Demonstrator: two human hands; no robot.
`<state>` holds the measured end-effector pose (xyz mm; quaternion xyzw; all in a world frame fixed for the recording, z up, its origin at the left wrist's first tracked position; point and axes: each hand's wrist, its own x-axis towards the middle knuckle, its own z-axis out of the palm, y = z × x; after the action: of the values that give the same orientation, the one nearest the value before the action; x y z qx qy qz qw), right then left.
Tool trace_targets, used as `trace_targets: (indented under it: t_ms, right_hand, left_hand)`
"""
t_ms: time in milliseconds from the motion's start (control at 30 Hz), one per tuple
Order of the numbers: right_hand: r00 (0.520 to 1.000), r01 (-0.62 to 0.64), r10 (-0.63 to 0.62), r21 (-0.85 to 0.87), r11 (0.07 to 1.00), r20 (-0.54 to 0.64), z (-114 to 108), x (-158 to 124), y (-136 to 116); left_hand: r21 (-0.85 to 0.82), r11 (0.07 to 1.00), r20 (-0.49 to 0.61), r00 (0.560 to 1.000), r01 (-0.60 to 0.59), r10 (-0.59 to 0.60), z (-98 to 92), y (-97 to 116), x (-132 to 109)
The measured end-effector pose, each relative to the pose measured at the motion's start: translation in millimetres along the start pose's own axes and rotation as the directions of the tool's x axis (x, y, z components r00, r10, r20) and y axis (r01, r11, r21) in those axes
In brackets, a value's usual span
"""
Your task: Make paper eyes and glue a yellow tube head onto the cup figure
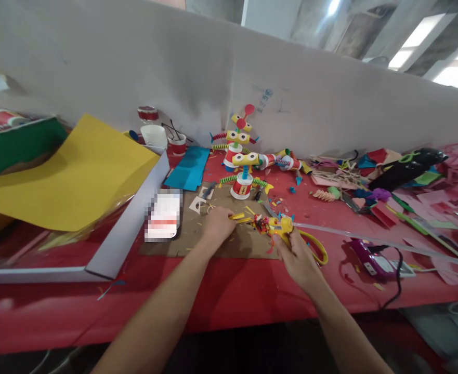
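Low over a brown cardboard mat, my left hand pinches the end of thin yellow paper strips. My right hand is wrapped round a yellow glue gun, whose messy, multicoloured front end points left toward the strips. A yellow cord loops off to the right of the gun. Just behind the hands stands a paper-cup figure with yellow eyes and springy green arms. Similar figures stand behind it, and one lies on its side to the right.
A white-edged box with yellow paper is at left. Beside the mat lie a phone and blue paper. A purple power strip, a clear strip, a black bottle-like object and paper scraps are at right.
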<state>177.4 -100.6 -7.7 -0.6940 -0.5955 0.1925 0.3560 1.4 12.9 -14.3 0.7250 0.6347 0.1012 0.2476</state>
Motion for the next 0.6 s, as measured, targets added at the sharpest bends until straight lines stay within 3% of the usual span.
trace_targets:
  t_ms: [600]
  right_hand:
    - [0.996, -0.065, 0.077, -0.214, 0.975, 0.05, 11, 13, -4]
  left_hand:
    - [-0.025, 1.0, 0.023, 1.0, 0.0, 0.0, -1.9, 1, 0]
